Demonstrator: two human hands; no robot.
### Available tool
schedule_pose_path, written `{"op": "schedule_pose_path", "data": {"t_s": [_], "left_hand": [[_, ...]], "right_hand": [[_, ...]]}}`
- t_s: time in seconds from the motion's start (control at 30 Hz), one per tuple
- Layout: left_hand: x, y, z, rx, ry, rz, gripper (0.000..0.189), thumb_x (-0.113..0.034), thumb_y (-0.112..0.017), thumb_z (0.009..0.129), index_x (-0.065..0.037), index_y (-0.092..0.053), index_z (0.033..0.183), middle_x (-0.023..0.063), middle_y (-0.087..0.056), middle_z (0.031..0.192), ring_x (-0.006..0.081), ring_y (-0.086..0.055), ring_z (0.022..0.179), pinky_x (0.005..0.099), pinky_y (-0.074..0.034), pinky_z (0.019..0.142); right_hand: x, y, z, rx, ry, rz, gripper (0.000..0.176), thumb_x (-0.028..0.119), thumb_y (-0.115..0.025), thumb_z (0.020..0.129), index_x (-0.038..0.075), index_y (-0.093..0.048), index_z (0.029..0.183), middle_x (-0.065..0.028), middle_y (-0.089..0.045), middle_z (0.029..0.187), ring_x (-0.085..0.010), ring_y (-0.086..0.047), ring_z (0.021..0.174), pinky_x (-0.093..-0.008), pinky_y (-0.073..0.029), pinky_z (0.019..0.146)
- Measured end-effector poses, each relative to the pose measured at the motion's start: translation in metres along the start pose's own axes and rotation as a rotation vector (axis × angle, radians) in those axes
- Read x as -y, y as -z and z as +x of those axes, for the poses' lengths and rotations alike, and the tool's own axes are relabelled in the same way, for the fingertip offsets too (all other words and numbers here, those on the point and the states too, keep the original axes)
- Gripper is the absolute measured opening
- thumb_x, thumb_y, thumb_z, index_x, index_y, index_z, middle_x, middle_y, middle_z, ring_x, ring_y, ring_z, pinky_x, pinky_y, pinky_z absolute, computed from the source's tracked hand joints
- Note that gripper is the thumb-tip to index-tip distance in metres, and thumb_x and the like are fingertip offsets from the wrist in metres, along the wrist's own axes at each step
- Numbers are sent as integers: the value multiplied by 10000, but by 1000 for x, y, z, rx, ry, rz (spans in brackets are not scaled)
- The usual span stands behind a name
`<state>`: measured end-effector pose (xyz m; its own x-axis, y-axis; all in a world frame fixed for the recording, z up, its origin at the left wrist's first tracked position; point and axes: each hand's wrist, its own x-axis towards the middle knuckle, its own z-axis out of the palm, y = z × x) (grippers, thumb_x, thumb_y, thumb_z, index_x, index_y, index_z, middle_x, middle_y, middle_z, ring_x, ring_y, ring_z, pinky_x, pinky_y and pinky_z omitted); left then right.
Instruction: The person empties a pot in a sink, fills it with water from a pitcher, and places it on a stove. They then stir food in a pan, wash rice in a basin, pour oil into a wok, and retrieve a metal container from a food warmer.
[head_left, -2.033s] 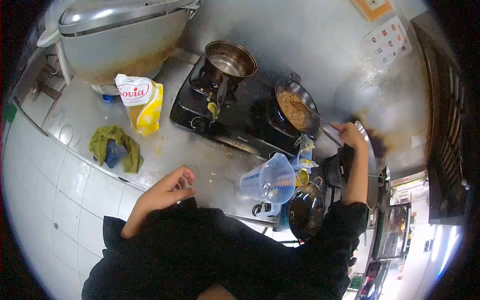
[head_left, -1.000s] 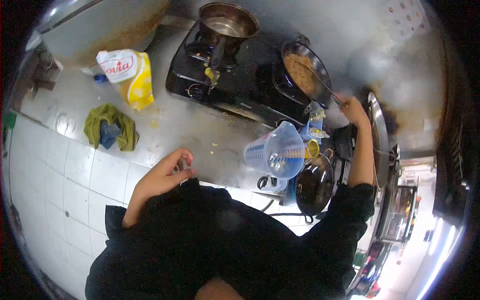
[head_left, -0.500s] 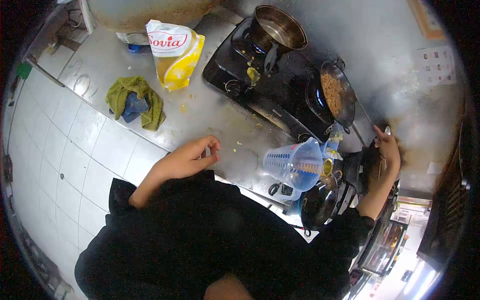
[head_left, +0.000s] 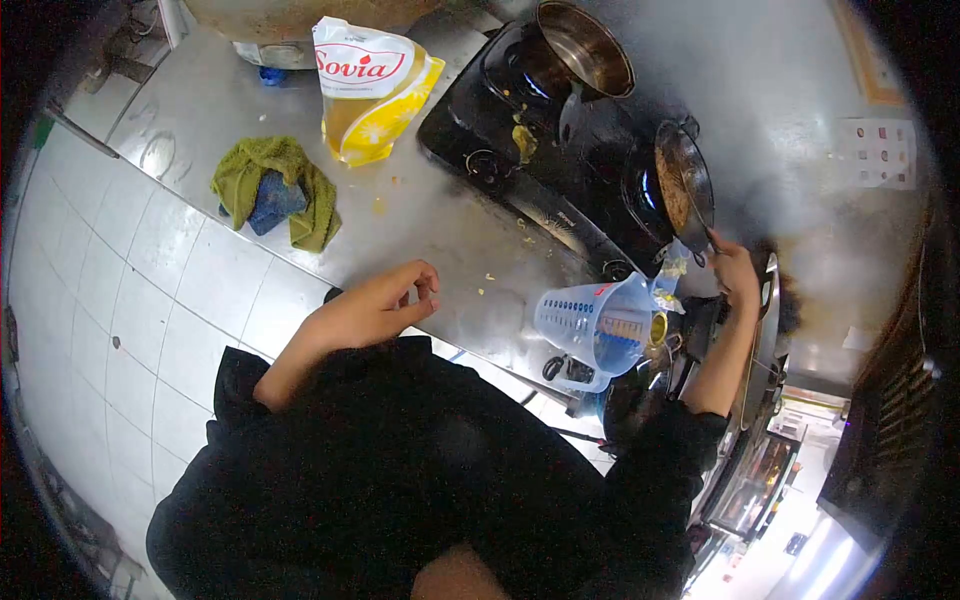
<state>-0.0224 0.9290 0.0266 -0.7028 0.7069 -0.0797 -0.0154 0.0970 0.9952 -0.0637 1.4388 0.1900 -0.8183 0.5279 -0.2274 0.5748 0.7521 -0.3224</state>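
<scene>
My left hand (head_left: 385, 302) hangs over the front edge of the steel counter, fingers loosely curled, thumb apart, holding nothing. My right hand (head_left: 736, 272) is closed on the thin handle of a cooking utensil (head_left: 712, 222), whose far end reaches into the small pan (head_left: 702, 168). Brown minced food (head_left: 672, 190) lies in that pan on the right burner of the black stove (head_left: 600, 175). An empty-looking dark pot (head_left: 590, 48) sits on the left burner. Between my hands stands a clear measuring jug (head_left: 597, 325), close to the counter edge.
On the counter (head_left: 400, 225) are a yellow and white Sovia pouch (head_left: 370, 90) and a green cloth (head_left: 315, 205) with a blue cloth (head_left: 275, 203). A large vessel (head_left: 310, 18) stands at the back left. Another dark pan (head_left: 630, 405) is below the jug.
My right hand has moved left, closer to the small pan, with the utensil. My left hand has barely moved. The view has shifted slightly.
</scene>
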Motion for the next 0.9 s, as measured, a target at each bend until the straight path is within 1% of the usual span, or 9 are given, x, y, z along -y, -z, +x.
{"op": "schedule_pose_path", "data": {"t_s": [0.13, 0.37, 0.5, 0.6, 0.67, 0.77, 0.8, 0.87, 0.9], "left_hand": [[-2, 11, -2, -10, -7, 23, 207, -214, -516, 860, -61, -455, 985, 33, -483, 817, 120, -435, 646, 264, -381, 585], [-10, 15, -2, 30, -4, 45, 208, -199, -526, 851, -55, -456, 985, 35, -492, 827, 116, -437, 645, 259, -384, 585], [-9, 17, -5, 35, 13, 31, 204, -195, -525, 851, -52, -456, 980, 36, -496, 831, 115, -443, 654, 256, -385, 590], [-13, 19, -8, 43, 38, 47, 196, -190, -521, 854, -51, -458, 976, 33, -497, 835, 111, -448, 666, 254, -389, 600], [-13, 19, -9, 30, 7, 56, 189, -186, -518, 857, -52, -459, 975, 29, -498, 835, 108, -452, 674, 253, -390, 604], [4, 17, -8, 25, -82, 71, 178, -180, -511, 862, -53, -459, 976, 21, -502, 830, 104, -460, 681, 251, -391, 602], [1, 16, -7, 46, -87, 59, 175, -179, -509, 864, -53, -459, 975, 18, -503, 826, 102, -463, 679, 249, -391, 599], [-10, 15, -9, 103, 2, 82, 172, -180, -507, 866, -53, -461, 972, 24, -506, 816, 96, -468, 654, 252, -394, 565], [-12, 14, -10, 110, 21, 97, 173, -183, -506, 867, -52, -461, 971, 25, -506, 814, 94, -467, 647, 253, -395, 557]], "right_hand": [[8, 37, -25, -59, -126, 99, 429, 42, -476, 805, 170, -519, 1212, 21, -501, 633, -57, -338, 376, -223, -229, 331], [20, -29, -16, -46, -24, 371, 417, 47, -448, 818, 176, -524, 1207, 22, -498, 655, -51, -324, 389, -211, -231, 337], [28, 0, -60, 9, -81, 164, 473, -1, -473, 772, 151, -514, 1218, 31, -513, 667, -56, -354, 457, -213, -270, 370], [-24, 42, -56, -30, 228, -20, 423, -62, -464, 774, 75, -543, 1167, 48, -555, 751, -84, -454, 639, -227, -384, 628], [-27, 63, -71, -89, 189, -77, 434, -4, -504, 745, 121, -564, 1156, 38, -432, 577, -74, -407, 533, -228, -359, 522], [1, 55, -75, -77, 190, -440, 452, 0, -504, 722, 153, -582, 1140, 4, -446, 561, -84, -435, 546, -228, -367, 525], [-29, 32, -44, -79, 345, -531, 444, 10, -507, 721, 157, -588, 1132, -10, -459, 563, -91, -453, 550, -239, -380, 514], [23, 7, -47, 77, -136, -397, 443, 32, -523, 701, 160, -598, 1119, -37, -517, 567, -138, -516, 552, -302, -416, 468], [30, 8, -54, 50, -117, -412, 395, 58, -502, 703, 71, -583, 1090, -180, -616, 727, -189, -551, 531, -353, -419, 421]]}}
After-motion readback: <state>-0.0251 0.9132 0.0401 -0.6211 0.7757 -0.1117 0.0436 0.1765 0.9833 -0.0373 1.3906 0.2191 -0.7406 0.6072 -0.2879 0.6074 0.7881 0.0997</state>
